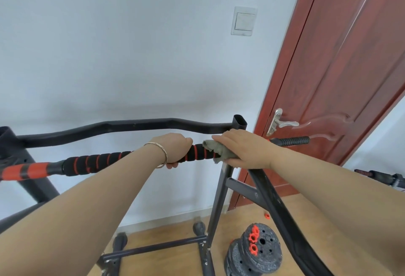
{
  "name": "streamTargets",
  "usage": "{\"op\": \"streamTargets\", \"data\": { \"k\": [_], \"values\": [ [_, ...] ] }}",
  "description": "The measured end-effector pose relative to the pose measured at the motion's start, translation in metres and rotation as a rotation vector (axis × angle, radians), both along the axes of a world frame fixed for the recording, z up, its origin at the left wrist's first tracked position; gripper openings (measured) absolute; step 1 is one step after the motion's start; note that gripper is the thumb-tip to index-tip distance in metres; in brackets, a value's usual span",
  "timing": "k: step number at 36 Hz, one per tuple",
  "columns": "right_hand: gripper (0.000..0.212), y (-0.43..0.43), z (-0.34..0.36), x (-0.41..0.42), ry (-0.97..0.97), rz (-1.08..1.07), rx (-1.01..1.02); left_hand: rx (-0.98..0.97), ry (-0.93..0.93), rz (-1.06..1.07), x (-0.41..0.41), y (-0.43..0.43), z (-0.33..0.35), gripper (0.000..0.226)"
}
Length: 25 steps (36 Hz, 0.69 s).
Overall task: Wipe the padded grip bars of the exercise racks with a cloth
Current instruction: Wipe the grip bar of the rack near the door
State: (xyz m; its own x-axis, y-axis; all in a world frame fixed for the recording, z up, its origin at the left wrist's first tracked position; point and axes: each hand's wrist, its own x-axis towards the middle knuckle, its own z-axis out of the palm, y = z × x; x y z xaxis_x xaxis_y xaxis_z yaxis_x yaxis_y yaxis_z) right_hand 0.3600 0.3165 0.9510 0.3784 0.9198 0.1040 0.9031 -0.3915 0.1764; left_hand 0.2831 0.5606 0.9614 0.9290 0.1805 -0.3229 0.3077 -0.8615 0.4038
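Fingers of your left hand (pixel 175 147) curl round the padded bar (pixel 96 163); your right hand (pixel 243 149) clasps the cloth (pixel 214 147) against its right end.

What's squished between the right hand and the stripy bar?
A grey cloth, wrapped against the padded bar under the right hand, in the head view.

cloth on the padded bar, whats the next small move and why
Probably slide the cloth left along the padded bar, up to the left hand. The right hand holds the cloth over the bar's right end, beside the rack upright, so nearly all the red-striped foam lies to its left. The left hand grips the bar just beside the cloth.
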Motion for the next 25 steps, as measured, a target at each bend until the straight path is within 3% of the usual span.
{"op": "streamTargets", "data": {
  "k": [4, 8, 17, 25],
  "values": [
    [0.05, 0.012, 0.002, 0.011, -0.064, -0.011, -0.026, -0.005, 0.006, -0.006, -0.001, -0.002, 0.001, 0.038],
    [0.045, 0.016, -0.001, 0.016, 0.014, -0.044, -0.03, 0.02, 0.008, 0.002, -0.001, -0.002, 0.0, 0.03],
    [0.047, 0.018, 0.003, 0.021, 0.063, -0.072, -0.043, -0.097, 0.07, 0.024, 0.004, 0.004, 0.0, 0.044],
    [0.047, 0.021, 0.001, 0.023, -0.021, -0.076, 0.002, -0.068, 0.087, -0.003, 0.007, 0.004, 0.002, 0.045]
  ]
}}
